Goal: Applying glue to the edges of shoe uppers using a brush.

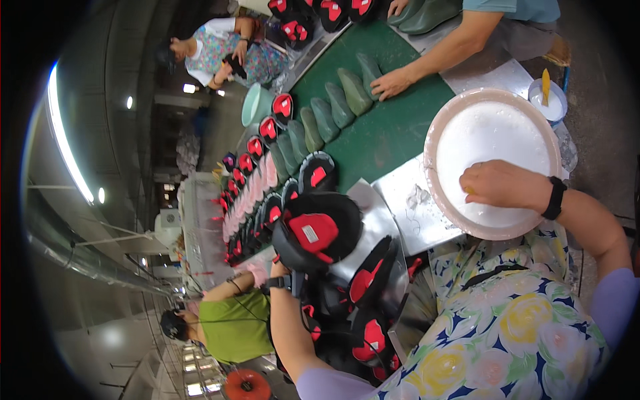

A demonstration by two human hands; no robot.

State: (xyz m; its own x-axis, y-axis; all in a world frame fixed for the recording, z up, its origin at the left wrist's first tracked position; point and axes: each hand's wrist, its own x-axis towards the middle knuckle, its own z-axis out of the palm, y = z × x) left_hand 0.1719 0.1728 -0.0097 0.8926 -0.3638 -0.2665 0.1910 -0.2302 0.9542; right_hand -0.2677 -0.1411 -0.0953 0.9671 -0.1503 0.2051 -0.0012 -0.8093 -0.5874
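Note:
My left hand is closed on a black shoe upper with a red inside and a white label; most of the fingers are hidden by it. Over a round beige basin of white liquid, my right hand is closed in a fist. A bit of a yellow handle shows at its fingers, and its lower end cannot be made out. Close to my left hand, another black shoe upper with red inside lies on the metal ledge.
Rows of green shoe lasts, pink pieces and black-and-red shoe uppers stand on a green conveyor belt. A co-worker's hand touches a last. Beyond the basin is a small cup with a yellow brush.

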